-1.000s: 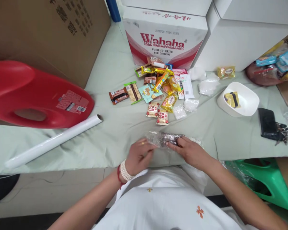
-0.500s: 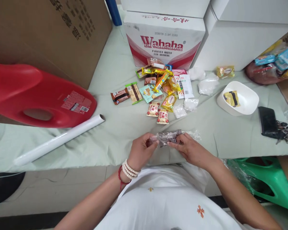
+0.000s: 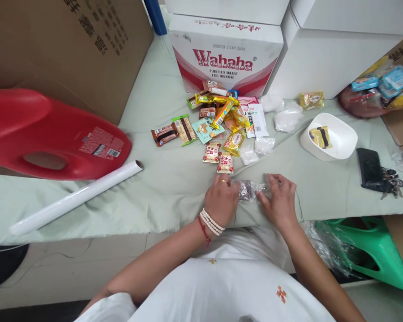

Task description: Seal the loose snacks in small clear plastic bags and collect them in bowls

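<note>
My left hand (image 3: 221, 199) and my right hand (image 3: 280, 201) press on the two ends of a small clear plastic bag with dark contents (image 3: 247, 190), which lies on the pale green cloth (image 3: 154, 197) near the front edge. The fingers of both hands curl round the bag's ends. Just beyond the hands lies a pile of wrapped snacks (image 3: 221, 123), the nearest being two small red-and-white packets (image 3: 220, 157).
A white bowl (image 3: 339, 150) holding one yellow packet stands at the right, beside a black phone with keys (image 3: 371, 170). A white roll (image 3: 77, 197) and a red plastic stool (image 3: 47, 129) lie left. Cardboard boxes and a Wahaha carton (image 3: 225, 58) stand behind. A green stool (image 3: 366, 250) is lower right.
The bag was held up and worked between both hands; now it lies on the cloth a little farther forward, with both hands pressing on its ends.
</note>
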`<state>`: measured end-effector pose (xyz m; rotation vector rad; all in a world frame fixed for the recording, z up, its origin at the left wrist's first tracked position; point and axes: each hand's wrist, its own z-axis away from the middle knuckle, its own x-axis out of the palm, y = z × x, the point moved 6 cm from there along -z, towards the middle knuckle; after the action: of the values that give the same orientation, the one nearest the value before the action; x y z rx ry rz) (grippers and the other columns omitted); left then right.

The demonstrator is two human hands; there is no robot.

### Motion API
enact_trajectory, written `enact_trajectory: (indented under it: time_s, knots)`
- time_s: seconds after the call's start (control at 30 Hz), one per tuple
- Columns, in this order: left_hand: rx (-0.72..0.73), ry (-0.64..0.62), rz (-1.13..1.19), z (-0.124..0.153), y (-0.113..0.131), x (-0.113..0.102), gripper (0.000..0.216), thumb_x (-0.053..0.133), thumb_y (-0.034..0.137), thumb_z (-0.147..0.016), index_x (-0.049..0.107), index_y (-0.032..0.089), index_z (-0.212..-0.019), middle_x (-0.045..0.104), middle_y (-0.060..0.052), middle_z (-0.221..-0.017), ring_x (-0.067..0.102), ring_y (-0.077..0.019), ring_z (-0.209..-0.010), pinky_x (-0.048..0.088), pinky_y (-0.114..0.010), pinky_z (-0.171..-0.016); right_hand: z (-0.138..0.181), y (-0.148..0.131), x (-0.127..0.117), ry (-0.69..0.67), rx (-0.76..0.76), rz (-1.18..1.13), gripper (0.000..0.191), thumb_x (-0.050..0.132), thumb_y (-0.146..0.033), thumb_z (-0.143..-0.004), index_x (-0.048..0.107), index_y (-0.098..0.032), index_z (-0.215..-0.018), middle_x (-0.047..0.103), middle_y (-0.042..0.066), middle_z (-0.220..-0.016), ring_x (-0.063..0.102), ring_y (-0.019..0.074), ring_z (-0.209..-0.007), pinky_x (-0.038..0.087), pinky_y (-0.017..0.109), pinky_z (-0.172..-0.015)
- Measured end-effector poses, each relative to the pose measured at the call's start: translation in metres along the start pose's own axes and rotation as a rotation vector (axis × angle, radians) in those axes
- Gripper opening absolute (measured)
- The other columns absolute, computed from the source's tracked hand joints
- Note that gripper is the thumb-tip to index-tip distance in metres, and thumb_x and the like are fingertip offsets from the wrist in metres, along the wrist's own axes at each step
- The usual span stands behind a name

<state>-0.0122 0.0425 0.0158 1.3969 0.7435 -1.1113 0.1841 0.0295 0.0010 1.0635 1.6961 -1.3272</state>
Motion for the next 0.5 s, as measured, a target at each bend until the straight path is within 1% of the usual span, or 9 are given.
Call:
enact_trajectory:
  time_s: [0.03,0.1,0.13,0.2,0.23,0.3,0.37,0.43,0.5]
  knots:
    - [-0.038,0.033,-0.003,-0.001,-0.005,-0.003,0.034,0.064,0.033,-0.095,0.068,0.025,-0.127,0.062,-0.013,-0.119,0.055,-0.0316,-0.112,0.048,-0.044,-0.089,-0.001,0.002,0.001,-0.025,-0.002,0.037,0.036,0.064,-0.039,-0.092,0.068,-0.018,-0.122,0.054,0.02,-0.132,0.046,0.0391,-0.124,0.045,0.058,-0.101]
    - [-0.097,0.048,0.007,-0.004,-0.014,-0.005,0.051,0.072,0.04,-0.088,0.062,0.022,-0.135,0.057,-0.017,-0.133,0.049,-0.0362,-0.123,0.046,-0.05,-0.097,-0.006,0.002,-0.001,-0.085,0.003,0.027,0.022,0.061,-0.036,-0.093,0.07,-0.019,-0.105,0.057,0.018,-0.127,0.052,0.0352,-0.116,0.048,0.051,-0.095]
    - [-0.11,0.032,0.015,-0.006,-0.017,-0.003,0.051,0.074,0.043,-0.086,0.064,0.02,-0.131,0.056,-0.017,-0.136,0.047,-0.0376,-0.127,0.045,-0.051,-0.099,-0.009,-0.001,-0.003,-0.113,0.013,-0.004,0.018,0.059,-0.034,-0.095,0.068,-0.02,-0.099,0.06,0.015,-0.119,0.057,0.0311,-0.106,0.05,0.045,-0.089]
    - [-0.095,-0.024,0.032,-0.008,-0.019,0.001,0.041,0.074,0.046,-0.085,0.069,0.018,-0.115,0.058,-0.017,-0.134,0.046,-0.0384,-0.129,0.045,-0.051,-0.1,-0.017,-0.015,-0.005,-0.169,0.014,-0.101,0.014,0.055,-0.032,-0.097,0.065,-0.022,-0.094,0.063,0.009,-0.101,0.06,0.0235,-0.087,0.05,0.036,-0.077]
    - [-0.076,-0.049,0.037,-0.009,-0.019,0.004,0.037,0.074,0.046,-0.085,0.069,0.018,-0.109,0.06,-0.017,-0.13,0.048,-0.038,-0.126,0.045,-0.05,-0.099,-0.02,-0.028,-0.005,-0.204,-0.012,-0.154,0.013,0.053,-0.03,-0.098,0.063,-0.022,-0.093,0.063,0.006,-0.094,0.06,0.0214,-0.082,0.049,0.033,-0.074]
    - [-0.061,-0.083,0.047,-0.01,-0.018,0.006,0.03,0.071,0.042,-0.087,0.067,0.017,-0.104,0.064,-0.017,-0.121,0.054,-0.0355,-0.117,0.047,-0.046,-0.095,-0.022,-0.058,0.001,-0.285,-0.115,-0.225,0.015,0.049,-0.023,-0.099,0.062,-0.022,-0.092,0.061,0.005,-0.088,0.06,0.02,-0.079,0.049,0.031,-0.072]
    - [-0.098,-0.113,0.089,-0.011,-0.023,0.006,0.022,0.066,0.034,-0.089,0.064,0.016,-0.103,0.066,-0.015,-0.109,0.061,-0.0311,-0.103,0.048,-0.041,-0.086,-0.018,-0.084,0.009,-0.33,-0.22,-0.251,0.021,0.043,-0.015,-0.098,0.063,-0.02,-0.098,0.062,0.008,-0.094,0.061,0.0207,-0.082,0.052,0.032,-0.073]
    - [-0.185,-0.138,0.189,-0.012,-0.032,0.007,0.013,0.063,0.027,-0.089,0.061,0.017,-0.097,0.067,-0.01,-0.095,0.062,-0.026,-0.087,0.046,-0.036,-0.076,-0.009,-0.101,0.014,-0.325,-0.322,-0.292,0.031,0.042,-0.01,-0.095,0.061,-0.018,-0.119,0.061,0.013,-0.113,0.062,0.0237,-0.098,0.055,0.037,-0.083]
    - [-0.272,-0.149,0.335,-0.013,-0.042,0.01,0.01,0.062,0.027,-0.088,0.056,0.02,-0.085,0.063,-0.004,-0.08,0.059,-0.0216,-0.075,0.041,-0.032,-0.068,0.003,-0.108,0.018,-0.313,-0.408,-0.345,0.051,0.047,-0.012,-0.095,0.045,-0.016,-0.146,0.052,0.02,-0.137,0.055,0.0284,-0.121,0.053,0.046,-0.099]
